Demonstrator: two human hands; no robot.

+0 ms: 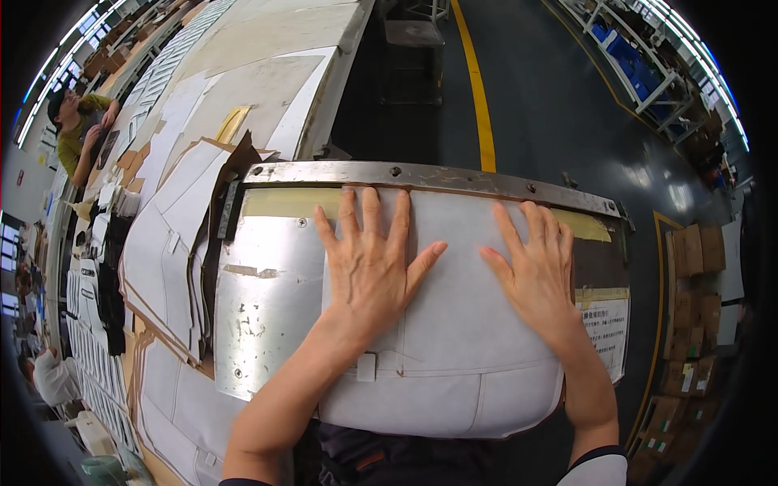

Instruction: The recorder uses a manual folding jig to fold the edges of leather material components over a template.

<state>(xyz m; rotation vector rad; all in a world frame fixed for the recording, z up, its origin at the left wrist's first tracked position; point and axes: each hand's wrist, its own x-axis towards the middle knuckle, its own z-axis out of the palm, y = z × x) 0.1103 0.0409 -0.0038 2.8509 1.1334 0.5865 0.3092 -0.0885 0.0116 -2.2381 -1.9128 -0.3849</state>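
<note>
A pale grey sewn panel [454, 324], apparently leather-like, lies across a metal plate [267, 324] in front of me. Stitched seams cross its near part, and a small tab [366, 368] hangs by one seam. My left hand [365, 263] lies flat on the panel's left side, fingers spread toward a long metal bar [454, 180]. On the right side rests my right hand [536, 271], also flat, its fingertips short of the bar. Along the bar runs the panel's far edge; whether it reaches beneath cannot be made out. Neither hand grips anything.
Similar panels [174, 243] are stacked left of the plate on a long table [267, 89]. A person [81, 130] sits at the far left. Cardboard boxes [689, 251] stand at the right, and a stool [412, 36] is beyond the bar. Yellow lines mark the dark floor.
</note>
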